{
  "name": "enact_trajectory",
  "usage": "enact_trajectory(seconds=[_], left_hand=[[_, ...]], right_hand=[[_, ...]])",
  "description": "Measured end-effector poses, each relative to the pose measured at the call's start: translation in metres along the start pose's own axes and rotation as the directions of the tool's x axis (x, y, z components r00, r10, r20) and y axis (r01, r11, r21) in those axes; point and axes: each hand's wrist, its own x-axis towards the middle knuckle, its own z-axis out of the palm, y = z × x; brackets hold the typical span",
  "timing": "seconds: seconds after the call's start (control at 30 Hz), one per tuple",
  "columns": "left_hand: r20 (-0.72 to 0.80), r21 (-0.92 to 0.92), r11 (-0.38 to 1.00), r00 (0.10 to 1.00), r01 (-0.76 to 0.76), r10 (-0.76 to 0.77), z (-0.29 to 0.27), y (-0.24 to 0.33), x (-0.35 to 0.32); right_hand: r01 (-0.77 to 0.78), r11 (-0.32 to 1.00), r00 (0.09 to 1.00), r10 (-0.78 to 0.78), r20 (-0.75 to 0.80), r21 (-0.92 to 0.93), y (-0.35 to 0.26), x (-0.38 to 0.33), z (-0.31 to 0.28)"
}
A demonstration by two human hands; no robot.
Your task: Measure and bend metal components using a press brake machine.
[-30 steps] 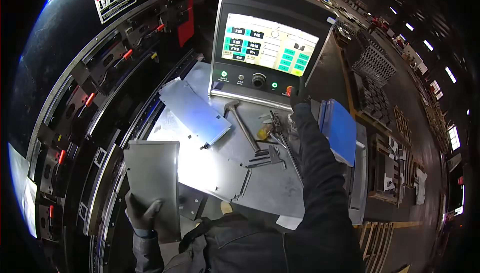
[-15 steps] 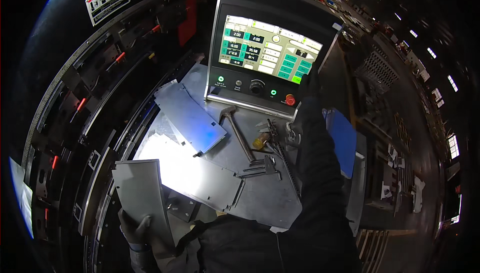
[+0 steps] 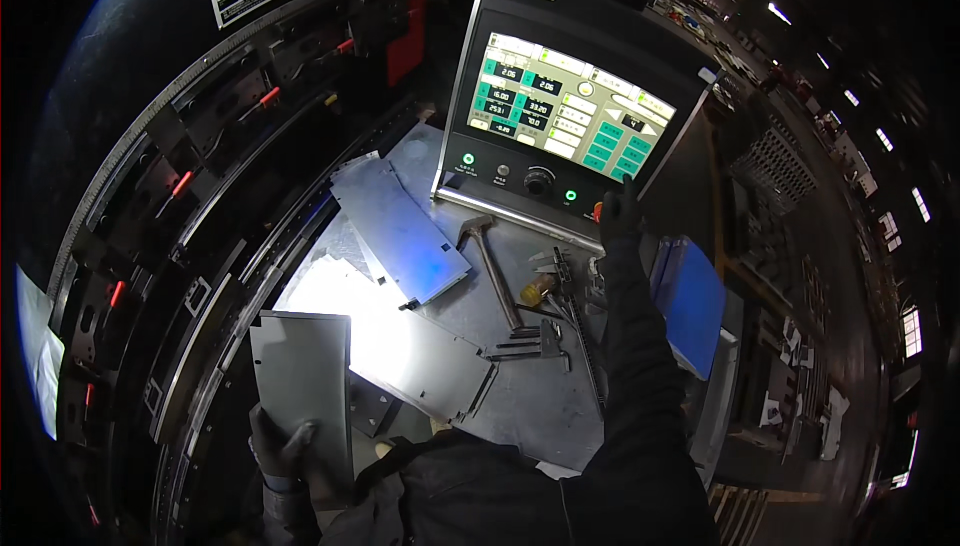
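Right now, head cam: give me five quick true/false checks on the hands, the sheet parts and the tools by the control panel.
1. The left hand holds a grey sheet-metal panel. True.
2. The right hand rests on the hammer. False: it reaches the lower right edge of the control panel.
3. The panel's screen is dark. False: it is lit.
4. Both hands wear dark gloves. True.
5. The hammer hangs on the machine wall. False: it lies on the metal table.
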Motion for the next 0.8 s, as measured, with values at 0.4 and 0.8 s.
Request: enact_trajectory(seconds=[0.4, 0.8], left_hand=[[0.020, 0.045, 0.999, 0.999, 0.029, -0.030, 0.002, 0.008, -0.003], [-0.017, 0.105, 0.993, 0.999, -0.045, 0.047, 0.005, 0.011, -0.005]], right_hand=[[0.060, 0.951, 0.998, -0.067, -0.015, -0.304, -0.023, -0.026, 0.011], [0.084, 0.977, 0.993, -0.098, -0.063, -0.194, -0.032, -0.011, 0.011]])
